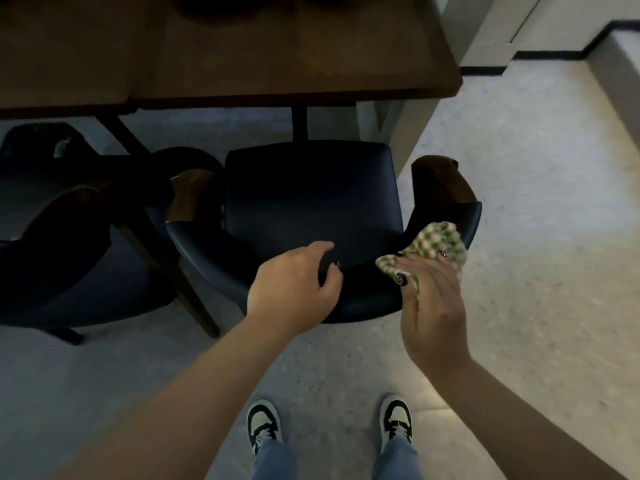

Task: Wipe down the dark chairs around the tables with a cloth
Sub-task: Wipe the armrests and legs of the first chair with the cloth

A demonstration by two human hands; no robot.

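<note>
Head view: the left hand (294, 285) curls its fingers (329, 271) over the curved backrest of the dark blue padded chair (311, 202), which stands at the brown wooden table (277, 64). The right hand (433, 299) presses the green-checked woven cloth (440, 247) onto the backrest's right side, fingers loosely spread over it.

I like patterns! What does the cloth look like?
The cloth is checked green, cream and reddish, seen in the head view.
</note>
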